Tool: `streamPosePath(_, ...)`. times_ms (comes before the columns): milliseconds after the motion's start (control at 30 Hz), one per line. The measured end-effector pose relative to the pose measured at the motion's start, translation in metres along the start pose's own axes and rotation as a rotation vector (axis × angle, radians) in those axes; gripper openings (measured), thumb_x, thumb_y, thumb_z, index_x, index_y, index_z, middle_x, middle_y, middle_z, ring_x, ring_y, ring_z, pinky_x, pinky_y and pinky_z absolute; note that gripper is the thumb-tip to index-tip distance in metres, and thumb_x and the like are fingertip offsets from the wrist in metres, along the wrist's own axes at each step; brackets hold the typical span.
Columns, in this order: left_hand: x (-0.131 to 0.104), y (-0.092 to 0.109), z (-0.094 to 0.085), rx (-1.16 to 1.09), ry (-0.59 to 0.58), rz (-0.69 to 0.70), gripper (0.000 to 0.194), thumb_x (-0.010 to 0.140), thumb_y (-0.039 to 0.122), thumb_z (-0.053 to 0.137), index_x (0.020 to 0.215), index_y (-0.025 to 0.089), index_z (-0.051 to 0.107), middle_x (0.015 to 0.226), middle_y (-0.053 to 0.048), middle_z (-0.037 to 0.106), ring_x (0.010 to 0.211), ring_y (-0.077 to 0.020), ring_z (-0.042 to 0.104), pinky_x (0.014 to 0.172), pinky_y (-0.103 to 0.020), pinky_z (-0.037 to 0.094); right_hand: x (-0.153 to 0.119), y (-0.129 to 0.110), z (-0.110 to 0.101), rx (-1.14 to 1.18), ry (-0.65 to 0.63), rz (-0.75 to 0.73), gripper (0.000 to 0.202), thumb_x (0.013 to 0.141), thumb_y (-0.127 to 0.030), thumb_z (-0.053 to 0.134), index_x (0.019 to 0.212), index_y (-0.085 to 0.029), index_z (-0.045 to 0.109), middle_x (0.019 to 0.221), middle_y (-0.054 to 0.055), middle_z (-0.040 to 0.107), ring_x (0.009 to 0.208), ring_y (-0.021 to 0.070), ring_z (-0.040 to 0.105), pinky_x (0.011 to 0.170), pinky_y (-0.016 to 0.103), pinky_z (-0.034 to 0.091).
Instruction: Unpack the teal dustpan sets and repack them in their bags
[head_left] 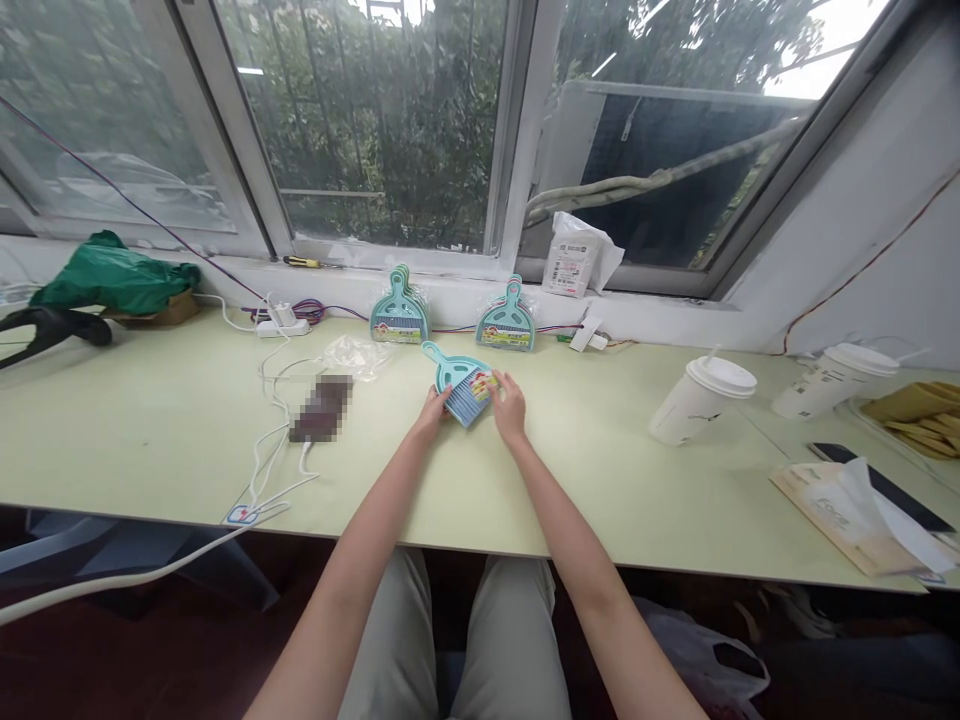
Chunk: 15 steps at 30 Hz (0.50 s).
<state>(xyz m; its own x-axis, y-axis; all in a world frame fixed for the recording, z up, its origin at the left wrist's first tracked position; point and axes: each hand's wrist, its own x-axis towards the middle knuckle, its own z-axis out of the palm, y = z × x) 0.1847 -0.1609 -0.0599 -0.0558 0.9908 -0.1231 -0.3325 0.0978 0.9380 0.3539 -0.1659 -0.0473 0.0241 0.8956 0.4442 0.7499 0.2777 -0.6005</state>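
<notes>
A small turquoise dustpan and brush set (459, 384) is held just above the table, its handle pointing away to the upper left and its blue-grey bristles towards me. My left hand (433, 410) grips its left edge, thumb on the front. At the right edge, the fingers of my right hand (510, 405) are closed on the colourful label card (482, 384) lying across the bristles. Behind it, a stack of wrapped dustpan sets (400, 308) leans on the wall at left, and a similar wrapped stack (508, 318) leans at right.
A clear plastic bag (356, 355), white cables (274, 400) and a blurred dark object (321, 408) lie left. Lidded paper cups (701, 397), a tissue pack (847, 510) and a phone (885, 488) are right. A power strip (283, 327) sits by the wall.
</notes>
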Motion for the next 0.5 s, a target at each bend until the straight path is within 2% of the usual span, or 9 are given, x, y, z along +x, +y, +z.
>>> streamPosePath(100, -0.006, -0.001, 0.005, -0.017, -0.095, 0.034, 0.037, 0.079, 0.043, 0.065, 0.105, 0.021, 0.049, 0.101, -0.005, 0.062, 0.076, -0.0109, 0.061, 0.064, -0.022, 0.050, -0.016, -0.025, 0.016, -0.132, -0.175, -0.117, 0.050, 0.097, -0.040, 0.027, 0.142, -0.023, 0.038, 0.154, 0.008, 0.028, 0.145, 0.0246, 0.013, 0.113, 0.059, 0.001)
streamPosePath(167, -0.009, 0.000, 0.006, 0.001, -0.124, 0.061, 0.039, 0.078, 0.041, 0.068, 0.107, 0.022, 0.049, 0.104, -0.004, 0.062, 0.078, -0.0107, 0.061, 0.065, -0.022, 0.050, -0.023, -0.031, 0.021, -0.213, -0.226, -0.130, 0.051, 0.097, -0.039, 0.026, 0.146, -0.023, 0.031, 0.157, 0.009, 0.017, 0.146, 0.0258, 0.003, 0.109, 0.065, -0.007)
streamPosePath(333, -0.012, 0.004, 0.007, -0.015, -0.153, 0.052, 0.043, 0.076, 0.038, 0.070, 0.109, 0.021, 0.047, 0.106, -0.006, 0.062, 0.081, -0.0128, 0.063, 0.074, -0.028, 0.053, -0.022, -0.023, 0.016, -0.277, -0.240, -0.077, 0.053, 0.097, -0.044, 0.023, 0.145, -0.023, 0.033, 0.158, 0.010, 0.014, 0.146, 0.0258, -0.003, 0.107, 0.068, -0.005)
streamPosePath(500, -0.010, 0.004, 0.006, 0.004, -0.092, 0.030, 0.046, 0.067, 0.017, 0.071, 0.104, 0.020, 0.045, 0.103, -0.006, 0.063, 0.083, -0.0159, 0.064, 0.076, -0.032, 0.053, -0.018, -0.017, 0.015, -0.221, -0.299, -0.048, 0.053, 0.097, -0.046, 0.026, 0.145, -0.025, 0.032, 0.158, 0.009, 0.011, 0.146, 0.0260, -0.004, 0.106, 0.070, -0.002)
